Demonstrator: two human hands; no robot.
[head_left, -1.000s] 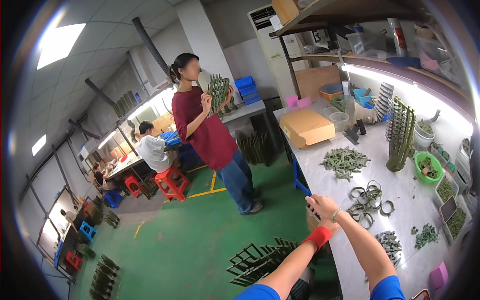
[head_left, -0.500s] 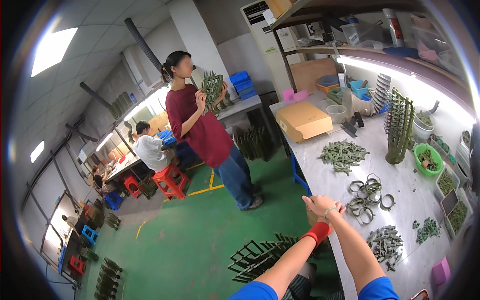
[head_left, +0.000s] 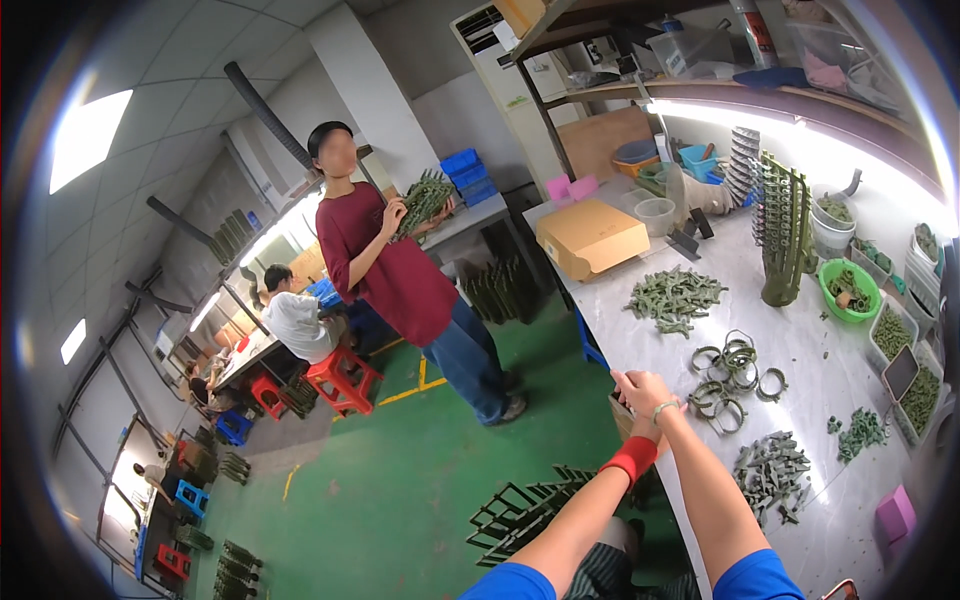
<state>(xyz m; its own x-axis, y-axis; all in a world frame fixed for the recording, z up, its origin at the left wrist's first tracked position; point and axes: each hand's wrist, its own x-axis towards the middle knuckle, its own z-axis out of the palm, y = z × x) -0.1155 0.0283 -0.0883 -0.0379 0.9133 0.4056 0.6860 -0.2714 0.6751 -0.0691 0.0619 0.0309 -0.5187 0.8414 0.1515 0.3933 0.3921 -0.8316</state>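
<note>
Both hands meet at the worktop (head_left: 800, 330) edge — left hand (head_left: 628, 392) and right hand (head_left: 652, 392) pressed together, grip unreadable, contents hidden. The green plastic rings (head_left: 730, 375) lie just beside them; next comes a short reach right — I'd judge.

Green plastic rings (head_left: 735, 375): a loose cluster of open hoops, some overlapping, lying flat on the pale worktop (head_left: 800, 330) just beside my hands. Grey-green moulded pieces (head_left: 770, 475): a low, tangled heap, near my right forearm.
</note>
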